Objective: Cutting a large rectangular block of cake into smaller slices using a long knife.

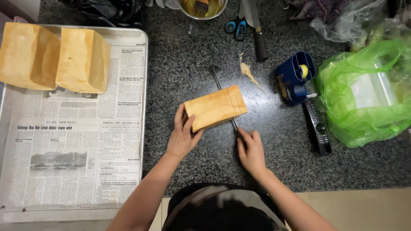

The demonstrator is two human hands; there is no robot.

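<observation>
Left hand (183, 137): pressed flat against the near end of a tan loaf (215, 108) lying on the dark speckled table (180, 64).
Right hand (251, 150): its grip is closed on the handle of a long knife (221, 89), whose blade runs through the loaf near its right end.
Loaf: thin slices are already parted at the right end.
Tray (144, 85): left of the loaf, lined with newspaper (72, 145), carrying two more loaves (53, 57).
Right side: blue tape dispenser (295, 79), remote control (317, 127), green plastic bag (364, 92).
Far edge: scissors (236, 26), second knife (257, 30), metal bowl (202, 8).
</observation>
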